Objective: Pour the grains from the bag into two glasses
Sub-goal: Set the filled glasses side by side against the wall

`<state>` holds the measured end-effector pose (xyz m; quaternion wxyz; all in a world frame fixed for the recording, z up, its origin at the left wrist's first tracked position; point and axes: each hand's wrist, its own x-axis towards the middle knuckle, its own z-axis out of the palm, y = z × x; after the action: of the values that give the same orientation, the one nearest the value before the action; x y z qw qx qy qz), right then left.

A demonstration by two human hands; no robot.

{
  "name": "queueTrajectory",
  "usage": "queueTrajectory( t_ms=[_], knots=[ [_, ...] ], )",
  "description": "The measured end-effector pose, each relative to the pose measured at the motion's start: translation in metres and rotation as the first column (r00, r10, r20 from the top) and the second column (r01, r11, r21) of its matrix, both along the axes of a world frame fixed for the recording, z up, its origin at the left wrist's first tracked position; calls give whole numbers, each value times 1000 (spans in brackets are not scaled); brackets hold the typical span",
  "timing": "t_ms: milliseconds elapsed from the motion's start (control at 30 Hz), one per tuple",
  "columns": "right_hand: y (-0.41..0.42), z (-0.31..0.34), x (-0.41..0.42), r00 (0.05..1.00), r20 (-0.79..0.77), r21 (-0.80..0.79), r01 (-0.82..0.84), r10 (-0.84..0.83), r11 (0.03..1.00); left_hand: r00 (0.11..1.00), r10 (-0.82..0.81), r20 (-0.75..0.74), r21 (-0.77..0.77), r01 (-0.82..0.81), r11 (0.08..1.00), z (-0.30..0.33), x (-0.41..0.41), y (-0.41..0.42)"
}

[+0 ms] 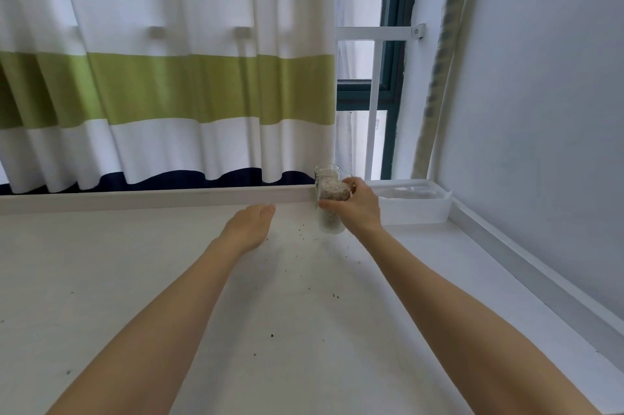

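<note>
My right hand (359,208) grips the near glass (332,212) of grains around its middle; glass is slippery and breakable. My left hand (251,225) hangs relaxed, holding nothing.

Layout: far right of the table, by the back ledge.

A glass (332,212) holding grains stands on the table (202,313), gripped by the right hand (359,208); a second glass (326,172) stands directly behind it, touching or nearly so. A tray (415,208) sits just right of them, in the corner. The left hand (251,225) hovers left of the glasses, apart. A curtain (169,76) hangs behind the ledge. Specks lie scattered on the table before the glasses.
</note>
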<state>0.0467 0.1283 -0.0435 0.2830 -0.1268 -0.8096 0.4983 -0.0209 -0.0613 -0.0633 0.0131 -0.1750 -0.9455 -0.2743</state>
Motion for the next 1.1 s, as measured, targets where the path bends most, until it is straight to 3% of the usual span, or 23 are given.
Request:
queueTrajectory(
  t_ms=[67, 133, 267, 467, 567, 633, 700, 767, 833, 967, 1100],
  knots=[
    [0, 9, -5, 1000, -19, 24, 21, -20, 999, 998, 70, -6, -239, -69, 969, -17, -8, -11],
    [1, 14, -10, 999, -23, 31, 25, -24, 999, 987, 156, 47, -353, -130, 927, -37, -13, -18],
    [4, 18, -20, 999, -29, 54, 32, -30, 998, 974, 214, 72, -293, -184, 938, -54, -7, -10],
    [16, 19, -34, 998, -29, 73, 61, -59, 995, 991, -116, 71, -259, 131, 957, -53, -13, 40],
    [23, 19, -39, 998, -23, 71, 64, -63, 995, 962, -270, 47, -72, 273, 959, -54, -5, 66],
    [26, 19, -42, 998, -27, 56, 63, -62, 996, 972, -229, -52, 28, 230, 973, -56, -16, 72],
    [29, 17, -45, 998, -33, 43, 56, -54, 998, 989, -92, -114, -38, 89, 995, -60, -37, 72],
    [32, 16, -47, 999, -34, 45, 38, -36, 998, 998, 48, -46, -61, -51, 997, -59, -55, 69],
    [36, 15, -48, 999, -29, 63, 28, -26, 998, 998, 62, 13, -116, -61, 991, -56, -67, 70],
    [42, 14, -52, 999, -26, 67, 27, -26, 997, 983, -165, 82, -299, 182, 937, -44, -75, 82],
    [37, 17, -59, 999, -39, 96, 6, -2, 995, 896, -426, 125, -276, 444, 852, -38, -47, 77]
  ],
)
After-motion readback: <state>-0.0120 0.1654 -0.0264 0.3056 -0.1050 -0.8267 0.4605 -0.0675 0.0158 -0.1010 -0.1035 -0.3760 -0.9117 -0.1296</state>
